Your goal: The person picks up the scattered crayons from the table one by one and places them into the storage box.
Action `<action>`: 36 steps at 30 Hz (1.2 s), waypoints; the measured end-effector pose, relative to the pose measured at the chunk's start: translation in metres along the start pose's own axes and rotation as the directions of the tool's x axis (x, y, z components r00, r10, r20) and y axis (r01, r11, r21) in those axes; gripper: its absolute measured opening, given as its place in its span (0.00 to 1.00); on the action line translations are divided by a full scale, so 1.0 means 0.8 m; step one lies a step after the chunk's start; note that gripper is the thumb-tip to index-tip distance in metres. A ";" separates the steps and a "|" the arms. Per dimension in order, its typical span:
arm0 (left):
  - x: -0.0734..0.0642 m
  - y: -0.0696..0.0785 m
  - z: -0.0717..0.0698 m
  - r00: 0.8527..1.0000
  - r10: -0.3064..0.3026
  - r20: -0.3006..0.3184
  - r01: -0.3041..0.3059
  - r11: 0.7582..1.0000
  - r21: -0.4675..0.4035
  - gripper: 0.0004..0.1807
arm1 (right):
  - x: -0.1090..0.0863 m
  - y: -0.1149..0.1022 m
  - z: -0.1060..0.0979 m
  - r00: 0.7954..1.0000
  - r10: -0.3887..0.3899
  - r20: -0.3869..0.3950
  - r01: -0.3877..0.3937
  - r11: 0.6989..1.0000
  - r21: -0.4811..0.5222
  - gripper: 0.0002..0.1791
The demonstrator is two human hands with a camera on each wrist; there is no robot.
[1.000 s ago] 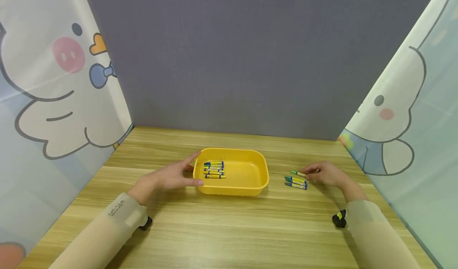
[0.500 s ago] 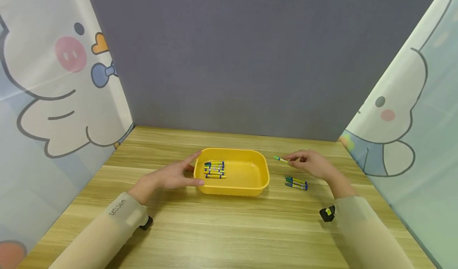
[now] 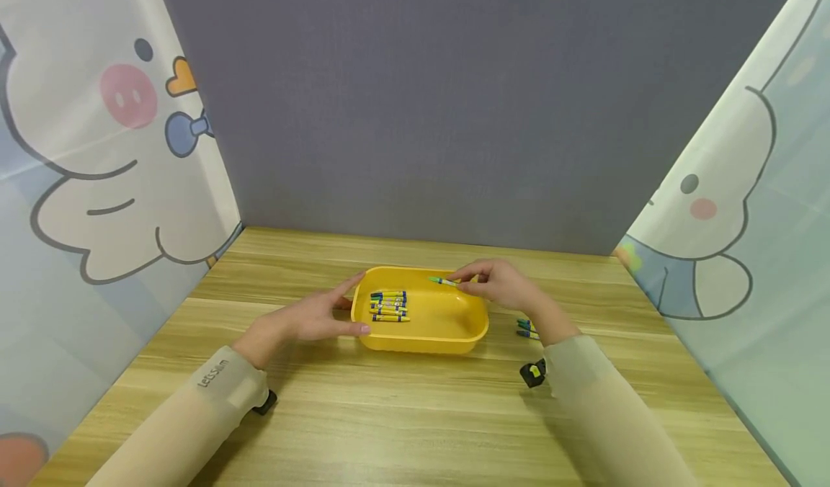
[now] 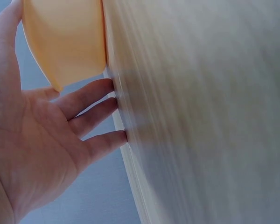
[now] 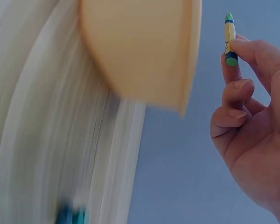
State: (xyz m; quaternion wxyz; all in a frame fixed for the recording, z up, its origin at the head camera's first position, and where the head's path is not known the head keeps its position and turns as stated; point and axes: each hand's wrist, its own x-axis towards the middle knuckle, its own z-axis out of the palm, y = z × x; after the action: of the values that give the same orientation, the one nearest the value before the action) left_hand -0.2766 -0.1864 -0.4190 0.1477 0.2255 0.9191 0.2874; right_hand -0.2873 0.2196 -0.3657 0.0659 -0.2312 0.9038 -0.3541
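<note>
On wood-grained table (image 3: 389,415), glossy rounded tray (image 3: 415,345), pointed crayon (image 5: 229,35) pinched above

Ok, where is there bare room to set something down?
Bare: the yellow tray right of the crayon row, though the right hand holds a green crayon above rim height; the table between both sleeves. Crowded: the tray's left end, with the row and left hand; beside the right wrist, where loose crayons lie.

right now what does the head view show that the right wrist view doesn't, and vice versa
Head view only: the left hand at the yellow tray, and the crayons inside. Right wrist view only: the palm of the right hand and the flat green end of the held crayon. Both: that hand pinching that crayon, the tray, table, and loose crayons on it (blurred from the wrist).
</note>
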 end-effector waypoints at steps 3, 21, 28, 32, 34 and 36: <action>-0.001 0.000 0.000 1.000 -0.002 0.001 0.002 1.000 -0.002 0.66 | 0.018 -0.015 0.020 0.999 -0.033 0.027 0.033 0.999 0.017 0.13; -0.002 0.000 -0.001 1.000 0.008 -0.001 -0.008 1.000 0.005 0.65 | 0.072 -0.033 0.119 0.975 -0.077 0.208 0.058 0.993 0.098 0.11; -0.001 -0.001 -0.001 1.000 0.015 -0.003 -0.015 1.000 0.021 0.65 | 0.073 -0.029 0.128 0.970 -0.086 0.228 0.081 0.996 0.032 0.09; -0.002 -0.001 -0.002 1.000 0.017 -0.001 -0.017 1.000 0.015 0.65 | 0.072 -0.032 0.131 0.974 -0.063 0.217 0.060 0.998 0.024 0.09; -0.002 0.000 -0.001 1.000 0.018 -0.001 -0.018 1.000 0.014 0.65 | 0.072 -0.033 0.133 0.976 -0.048 0.212 0.044 0.999 0.025 0.09; -0.002 0.000 -0.001 1.000 0.019 0.001 -0.019 1.000 0.009 0.65 | 0.071 -0.033 0.134 0.977 -0.037 0.208 0.031 0.999 0.031 0.09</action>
State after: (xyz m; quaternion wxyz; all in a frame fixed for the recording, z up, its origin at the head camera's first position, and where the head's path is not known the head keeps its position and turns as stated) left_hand -0.2755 -0.1877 -0.4185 0.1441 0.2351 0.9182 0.2845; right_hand -0.2975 0.1108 -0.4246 0.1575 -0.2817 0.8829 -0.3411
